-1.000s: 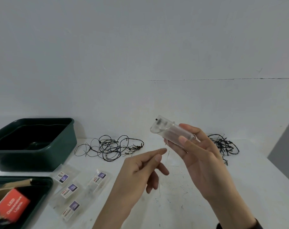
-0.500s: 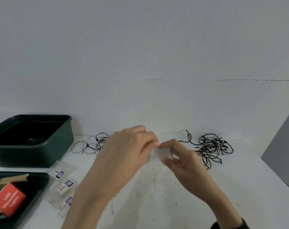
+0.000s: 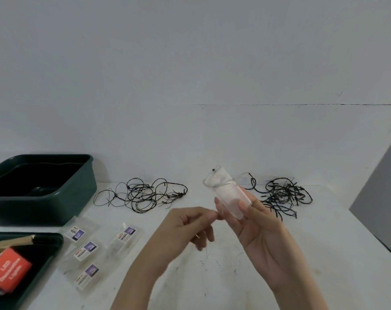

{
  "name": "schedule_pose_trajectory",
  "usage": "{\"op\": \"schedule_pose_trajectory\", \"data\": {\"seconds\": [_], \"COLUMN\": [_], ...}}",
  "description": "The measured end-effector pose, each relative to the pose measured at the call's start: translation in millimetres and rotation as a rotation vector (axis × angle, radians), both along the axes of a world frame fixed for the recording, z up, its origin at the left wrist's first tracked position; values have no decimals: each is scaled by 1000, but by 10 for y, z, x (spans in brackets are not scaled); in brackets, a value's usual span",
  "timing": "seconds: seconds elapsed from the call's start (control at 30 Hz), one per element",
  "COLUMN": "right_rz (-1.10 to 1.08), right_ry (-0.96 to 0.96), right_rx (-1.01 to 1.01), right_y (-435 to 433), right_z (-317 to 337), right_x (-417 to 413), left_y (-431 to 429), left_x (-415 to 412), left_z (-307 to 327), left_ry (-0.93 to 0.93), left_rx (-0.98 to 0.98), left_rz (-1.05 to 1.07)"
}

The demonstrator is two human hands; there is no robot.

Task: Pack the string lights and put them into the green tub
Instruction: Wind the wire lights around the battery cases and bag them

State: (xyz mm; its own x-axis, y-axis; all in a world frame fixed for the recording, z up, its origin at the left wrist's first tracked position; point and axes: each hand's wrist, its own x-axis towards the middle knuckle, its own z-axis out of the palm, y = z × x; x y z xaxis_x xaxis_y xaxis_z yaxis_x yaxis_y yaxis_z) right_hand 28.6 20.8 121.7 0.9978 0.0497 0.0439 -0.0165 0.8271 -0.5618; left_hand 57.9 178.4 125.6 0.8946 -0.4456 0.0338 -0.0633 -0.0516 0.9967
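Note:
My right hand (image 3: 263,233) holds a clear plastic battery case (image 3: 228,193) upright above the white table, with a thin clear wire looped around its top. My left hand (image 3: 185,229) sits just left of the case with thumb and forefinger pinched together, apparently on the thin wire. A loose black string-light tangle (image 3: 143,194) lies on the table behind my left hand. A denser black tangle (image 3: 281,194) lies behind my right hand. The dark green tub (image 3: 42,189) stands open at the far left.
Several clear plastic bags with purple labels (image 3: 89,251) lie left of my hands. A second dark tray (image 3: 44,251) at the bottom left holds a red LED lights box (image 3: 7,271) and cardboard. A grey panel stands at the right edge.
My hands have come apart after meeting over the case. The right hand has raised the case upright, and the left hand has drawn back down and to the left.

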Motion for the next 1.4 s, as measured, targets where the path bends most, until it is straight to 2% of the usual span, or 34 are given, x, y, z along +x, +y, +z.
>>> {"op": "schedule_pose_trajectory", "data": {"seconds": [0.2,0.27,0.33,0.57,0.67,0.77,0.8,0.87,0.9,0.97,1.03,1.1,1.2,1.27,1.4], "right_rz": [-176,-250,-346,-540,-653,-762,-759,-638,-522,-227,35,179,227,187,75], "right_ry": [34,44,80,60,-3,-98,-126,-148,-144,-142,-135,-131,-123,-121,-99], "right_rx": [76,44,-48,-241,-484,-808,-922,-1076,-1108,-1095,-998,-848,-541,-385,-226], "right_y": [-17,-23,-12,59,100,90,69,10,-19,-73,-130,-188,-233,-226,-176], "right_z": [23,33,36,13,-50,-140,-182,-235,-238,-190,-141,-119,-117,-121,-101], "right_x": [8,9,10,-14,-25,-19,-11,-11,-20,-57,-90,-97,-82,-74,-57], "left_y": [-23,-17,-27,-93,-127,-81,-49,2,13,16,38,75,85,55,-60], "left_x": [-107,-161,-209,-369,-426,-351,-280,-152,-99,-5,92,183,225,205,57], "left_z": [-179,-182,-143,37,169,237,248,321,372,477,515,476,337,206,35], "left_ry": [115,162,125,-211,-371,-703,-837,-990,-981,-842,-608,-407,-128,-53,65], "left_rx": [-12,-1,47,343,493,630,665,676,659,579,497,388,145,72,-52], "left_rz": [-66,-91,-66,33,77,191,216,265,259,215,135,62,15,36,24]}}
